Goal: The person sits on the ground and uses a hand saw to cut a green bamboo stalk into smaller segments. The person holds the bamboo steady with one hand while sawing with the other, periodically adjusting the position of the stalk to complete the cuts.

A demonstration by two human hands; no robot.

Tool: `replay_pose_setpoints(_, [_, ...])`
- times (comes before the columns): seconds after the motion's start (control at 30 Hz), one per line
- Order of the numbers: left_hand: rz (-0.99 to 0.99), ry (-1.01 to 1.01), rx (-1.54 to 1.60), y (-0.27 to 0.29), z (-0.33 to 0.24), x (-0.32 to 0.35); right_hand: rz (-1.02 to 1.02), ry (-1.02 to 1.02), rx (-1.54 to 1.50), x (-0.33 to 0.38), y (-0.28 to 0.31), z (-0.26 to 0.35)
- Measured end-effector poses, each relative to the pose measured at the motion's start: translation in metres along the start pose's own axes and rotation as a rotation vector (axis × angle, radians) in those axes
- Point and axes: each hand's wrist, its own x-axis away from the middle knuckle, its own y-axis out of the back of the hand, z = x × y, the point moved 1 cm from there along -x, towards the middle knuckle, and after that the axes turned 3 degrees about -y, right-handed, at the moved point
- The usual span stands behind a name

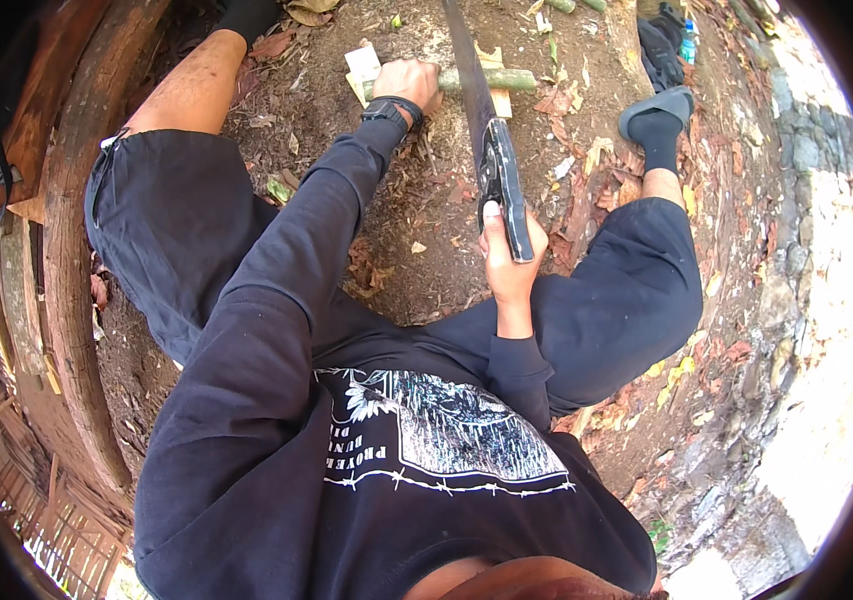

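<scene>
Bare dirt ground (pixel 416 270) strewn with dry leaves, outdoors. Green bamboo stalk (pixel 491 79) lying across a pale wood block (pixel 361 68), left hand (pixel 404 82) clamped round one end; likely stiff, light, slick-skinned. Long machete (pixel 481 110) gripped at its dark handle by right hand (pixel 508 255), blade over stalk.

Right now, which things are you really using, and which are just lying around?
In use:
- left hand holding a green stick
- right hand gripping a big knife
- wood block under the stick

Lying about:
- dry leaves
- blue bottle
- curved log
</scene>
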Motion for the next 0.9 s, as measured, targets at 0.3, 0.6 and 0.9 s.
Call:
replay_pose_setpoints(0.3, [0.075, 0.005, 0.011, 0.007, -0.001, -0.005, -0.001, -0.062, 0.035, 0.020, 0.001, 0.009])
replay_pose_setpoints(0.6, [0.191, 0.231, 0.094, 0.021, 0.006, -0.024, 0.042, 0.105, 0.259, 0.022, -0.004, 0.029])
replay_pose_setpoints(0.9, [0.242, -0.062, 0.131, -0.004, 0.041, -0.044, -0.002, 0.047, 0.045, 0.032, 0.028, 0.008])
